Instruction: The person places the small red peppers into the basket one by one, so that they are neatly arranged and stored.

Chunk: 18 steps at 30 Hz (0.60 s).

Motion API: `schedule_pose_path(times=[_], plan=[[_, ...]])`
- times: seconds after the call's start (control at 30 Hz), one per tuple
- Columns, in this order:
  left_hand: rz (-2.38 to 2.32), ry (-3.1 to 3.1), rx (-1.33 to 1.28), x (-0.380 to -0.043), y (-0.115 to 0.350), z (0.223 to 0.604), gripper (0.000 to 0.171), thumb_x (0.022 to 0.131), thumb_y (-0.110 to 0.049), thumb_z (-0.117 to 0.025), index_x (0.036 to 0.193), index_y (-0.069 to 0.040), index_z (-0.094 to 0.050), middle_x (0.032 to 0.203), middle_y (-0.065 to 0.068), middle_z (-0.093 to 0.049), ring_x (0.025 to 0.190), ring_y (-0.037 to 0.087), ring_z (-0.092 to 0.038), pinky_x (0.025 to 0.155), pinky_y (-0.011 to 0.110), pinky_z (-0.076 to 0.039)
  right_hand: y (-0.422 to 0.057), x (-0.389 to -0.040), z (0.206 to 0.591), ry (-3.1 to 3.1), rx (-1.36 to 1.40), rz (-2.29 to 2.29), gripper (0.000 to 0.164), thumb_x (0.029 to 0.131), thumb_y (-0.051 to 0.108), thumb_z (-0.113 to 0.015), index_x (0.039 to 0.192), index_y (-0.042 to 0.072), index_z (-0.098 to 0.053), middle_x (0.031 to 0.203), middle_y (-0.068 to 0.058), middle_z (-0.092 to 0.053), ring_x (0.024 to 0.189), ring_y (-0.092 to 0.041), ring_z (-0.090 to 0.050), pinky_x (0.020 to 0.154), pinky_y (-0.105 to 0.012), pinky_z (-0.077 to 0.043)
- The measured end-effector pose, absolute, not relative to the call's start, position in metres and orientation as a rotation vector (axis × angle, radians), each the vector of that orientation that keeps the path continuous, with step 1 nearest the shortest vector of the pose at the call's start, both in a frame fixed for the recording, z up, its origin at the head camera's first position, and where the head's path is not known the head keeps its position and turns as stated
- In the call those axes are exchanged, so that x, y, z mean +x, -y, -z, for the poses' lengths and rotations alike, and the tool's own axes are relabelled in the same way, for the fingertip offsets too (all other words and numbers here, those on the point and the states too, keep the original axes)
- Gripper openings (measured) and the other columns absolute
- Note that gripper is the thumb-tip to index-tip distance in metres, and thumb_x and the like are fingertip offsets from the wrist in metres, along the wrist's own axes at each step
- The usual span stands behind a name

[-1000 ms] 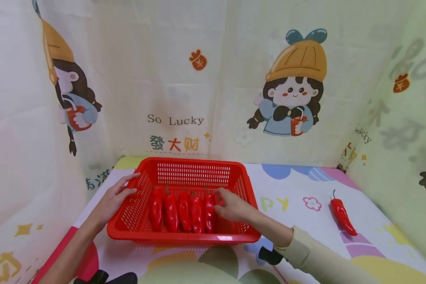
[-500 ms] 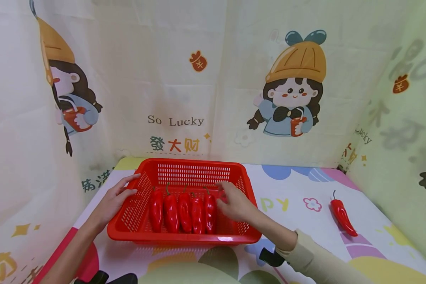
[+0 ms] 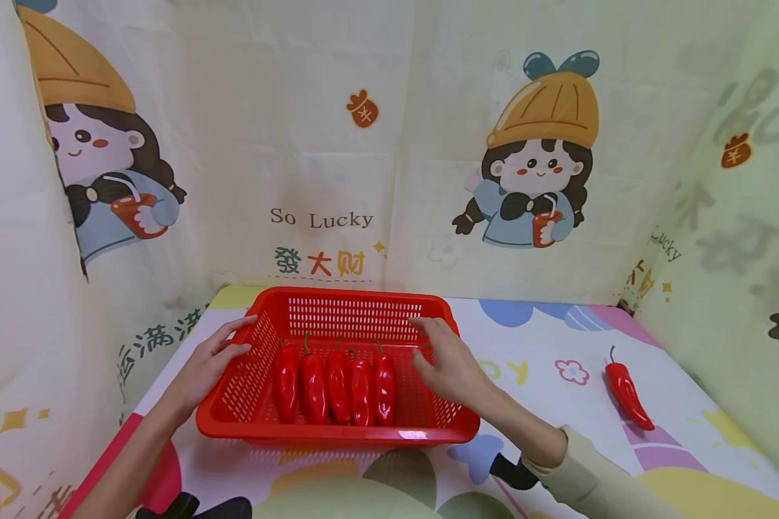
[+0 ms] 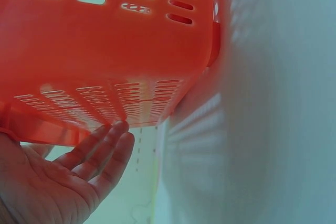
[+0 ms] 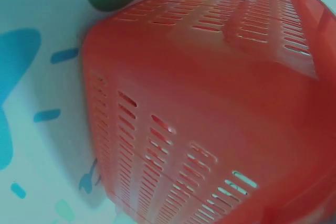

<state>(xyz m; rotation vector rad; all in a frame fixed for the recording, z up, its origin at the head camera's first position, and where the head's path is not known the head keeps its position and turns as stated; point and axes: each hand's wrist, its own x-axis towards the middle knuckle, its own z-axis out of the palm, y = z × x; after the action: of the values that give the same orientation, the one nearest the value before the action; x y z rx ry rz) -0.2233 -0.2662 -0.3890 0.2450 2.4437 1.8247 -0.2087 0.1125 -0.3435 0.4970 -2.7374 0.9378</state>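
Observation:
Several glossy red chili peppers (image 3: 313, 389) with green stems lie side by side in a red plastic basket (image 3: 337, 434) on the table, filling its left and middle part. My left hand (image 3: 203, 369) rests at the basket's left rim, thumb and index finger over the edge. Below that rim, in the left wrist view, the other fingers (image 4: 113, 163) lie nearly straight against the outer wall. Over the basket's right side is my right hand (image 3: 451, 364), fingers parted and holding nothing. The right wrist view shows the basket's slotted outer wall (image 5: 199, 93), without the hand.
One more red chili pepper (image 3: 626, 396) lies on the table at the far right. A printed cloth (image 3: 558, 432) covers the tabletop. Cream curtains (image 3: 415, 180) with cartoon figures stand behind and at both sides.
My right hand has let go of the rightmost chili pepper in the basket and moved right, toward the right rim. The left hand and the basket have stayed in place.

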Motion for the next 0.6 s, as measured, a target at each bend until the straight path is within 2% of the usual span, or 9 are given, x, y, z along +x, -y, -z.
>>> schedule_pose_path(times=[0.17, 0.43, 0.6], plan=[[-1.837, -2.439, 0.248, -0.223, 0.266, 0.389, 0.061, 0.107, -0.026, -0.052, 0.162, -0.021, -0.027, 0.152, 0.028, -0.041, 0.104, 0.030, -0.066, 0.076, 0.042, -0.064, -0.121, -0.204, 0.343, 2.701, 0.468, -0.929, 0.060, 0.087, 0.012, -0.077, 0.143, 0.005, -0.054, 0.132, -0.012, -0.061, 0.114, -0.027, -0.064, 0.080, -0.044, -0.063], [-1.832, -2.447, 0.262, -0.223, 0.267, 0.389, 0.061, 0.107, -0.025, -0.052, 0.162, -0.020, -0.027, 0.152, 0.028, -0.042, 0.104, 0.029, -0.067, 0.075, 0.042, -0.064, -0.136, -0.200, 0.340, 2.660, 0.442, -0.959, 0.062, 0.088, 0.016, -0.077, 0.145, 0.006, -0.053, 0.136, -0.014, -0.059, 0.118, -0.030, -0.060, 0.077, -0.044, -0.064], [-1.834, -2.441, 0.266, -0.224, 0.268, 0.389, 0.060, 0.107, -0.024, -0.051, 0.162, -0.019, -0.027, 0.150, 0.029, -0.043, 0.102, 0.027, -0.067, 0.074, 0.042, -0.064, -0.147, -0.199, 0.340, 2.635, 0.436, -0.962, 0.063, 0.088, 0.018, -0.078, 0.145, 0.005, -0.052, 0.140, -0.016, -0.057, 0.122, -0.035, -0.058, 0.080, -0.049, -0.063]])
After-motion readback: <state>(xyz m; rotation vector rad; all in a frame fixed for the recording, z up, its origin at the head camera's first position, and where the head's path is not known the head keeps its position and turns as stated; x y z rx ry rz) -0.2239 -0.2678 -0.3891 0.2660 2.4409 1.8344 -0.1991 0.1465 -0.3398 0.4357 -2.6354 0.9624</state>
